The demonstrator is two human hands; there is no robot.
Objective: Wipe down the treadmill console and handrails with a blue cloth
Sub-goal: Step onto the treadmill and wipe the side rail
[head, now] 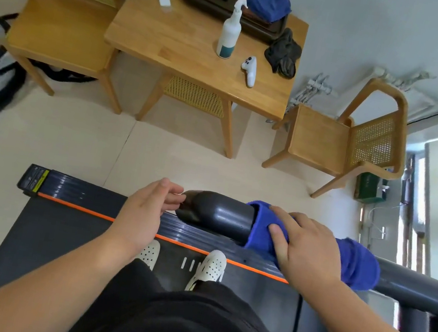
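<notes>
Looking down from the head camera, nearest me at 6 o'clock are dark shorts and two pale perforated shoes (211,264) standing on the treadmill belt (60,228), which has an orange stripe along its edge. Just above the shoes a dark grey handrail (220,216) crosses the view, its long axis running from a rounded end near centre out towards 3 o'clock. The blue cloth (355,263) is draped over this rail right of centre, and my right hand (306,245) lies on top of it, thumb on the near side and fingers wrapped over the far side, gripping cloth and rail together. The bare stretch of rail lies at 9 o'clock from that grip, so I judge the next wipe slides along the rail that way. My left hand (146,208) is nearer that end, fingers loosely bent, tips touching it, holding nothing. Farther off at 12 o'clock a wooden table (181,42) carries a white spray bottle (229,36), with wooden chairs at 10 and 2 o'clock
</notes>
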